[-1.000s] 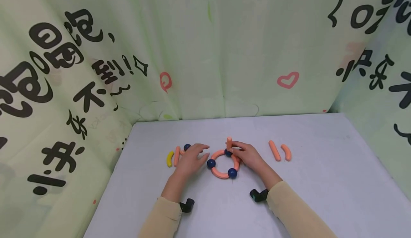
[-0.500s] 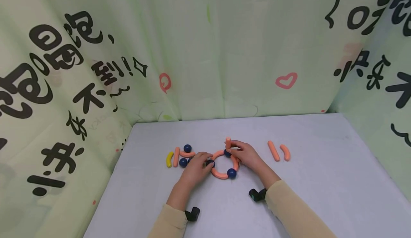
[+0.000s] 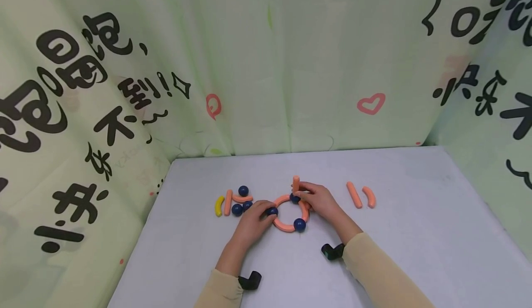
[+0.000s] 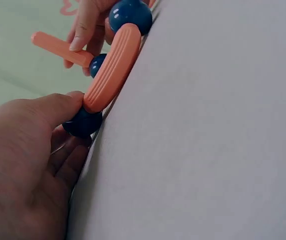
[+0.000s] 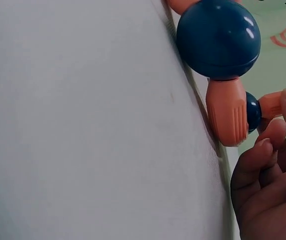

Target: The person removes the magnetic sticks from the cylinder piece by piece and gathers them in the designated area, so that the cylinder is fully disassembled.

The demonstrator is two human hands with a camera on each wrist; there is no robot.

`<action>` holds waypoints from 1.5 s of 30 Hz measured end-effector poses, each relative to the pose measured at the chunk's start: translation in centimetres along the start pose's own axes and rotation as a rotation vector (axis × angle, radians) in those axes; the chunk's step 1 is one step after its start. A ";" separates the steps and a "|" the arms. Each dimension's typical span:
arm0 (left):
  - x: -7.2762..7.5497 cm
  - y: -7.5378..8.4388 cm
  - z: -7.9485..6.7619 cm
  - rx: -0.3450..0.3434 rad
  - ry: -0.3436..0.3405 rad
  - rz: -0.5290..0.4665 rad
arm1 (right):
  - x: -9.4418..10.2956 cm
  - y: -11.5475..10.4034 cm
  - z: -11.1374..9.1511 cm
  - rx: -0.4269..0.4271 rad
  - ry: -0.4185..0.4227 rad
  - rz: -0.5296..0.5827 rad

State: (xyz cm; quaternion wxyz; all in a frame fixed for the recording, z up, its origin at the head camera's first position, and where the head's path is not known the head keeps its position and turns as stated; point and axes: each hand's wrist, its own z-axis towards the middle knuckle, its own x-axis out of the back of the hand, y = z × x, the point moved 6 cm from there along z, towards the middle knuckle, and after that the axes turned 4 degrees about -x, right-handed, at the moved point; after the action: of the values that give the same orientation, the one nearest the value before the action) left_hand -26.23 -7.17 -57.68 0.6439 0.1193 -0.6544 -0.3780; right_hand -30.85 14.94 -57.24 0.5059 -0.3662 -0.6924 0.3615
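Note:
A ring of curved orange rods (image 3: 284, 227) joined by blue balls lies mid-table. My left hand (image 3: 253, 220) pinches the ring's left blue ball (image 4: 83, 124) between thumb and fingers. On the far blue ball (image 3: 294, 199) stands a straight orange rod (image 3: 296, 182), roughly upright. My right hand (image 3: 319, 201) holds that rod, thumb on one side and fingers on the other. In the right wrist view the rod's end meets the far ball. The near blue ball (image 5: 220, 40) looms large there, untouched.
Left of the ring lie a yellow curved rod (image 3: 219, 206), a straight orange rod (image 3: 228, 202), a curved orange rod (image 3: 242, 199) and several blue balls (image 3: 243, 190). To the right are another straight rod (image 3: 354, 195) and a curved one (image 3: 369, 197). A printed curtain (image 3: 324, 68) backs the table.
My left hand has moved right from over the loose pieces on the left to the ring's left ball and now pinches it. The right hand stays at the upright rod.

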 end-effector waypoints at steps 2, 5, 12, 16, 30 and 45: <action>-0.1 -0.2 0.0 0.004 0.014 -0.014 | 0.1 -0.1 0.0 0.010 0.009 -0.010; -0.2 -0.3 -0.2 0.016 0.025 -0.016 | 0.2 -0.2 0.1 0.022 0.018 -0.030; -0.2 -0.2 -0.3 0.023 0.032 -0.013 | 0.2 -0.2 0.3 0.004 0.033 -0.073; -0.1 -0.1 -0.3 0.018 0.036 -0.009 | 0.1 -0.1 0.4 -0.023 0.032 -0.060; -0.1 0.0 -0.2 0.027 0.027 -0.023 | 0.0 0.1 0.7 -0.055 0.019 0.071; -0.4 -0.5 -0.2 0.027 0.035 -0.022 | 2.7 1.0 -0.7 -0.088 0.060 -0.004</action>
State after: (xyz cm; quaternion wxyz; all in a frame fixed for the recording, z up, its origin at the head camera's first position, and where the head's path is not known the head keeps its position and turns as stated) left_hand -26.15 -7.33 -58.35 0.6493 0.1418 -0.6466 -0.3743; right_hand -30.65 17.85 -56.84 0.5103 -0.3974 -0.6929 0.3186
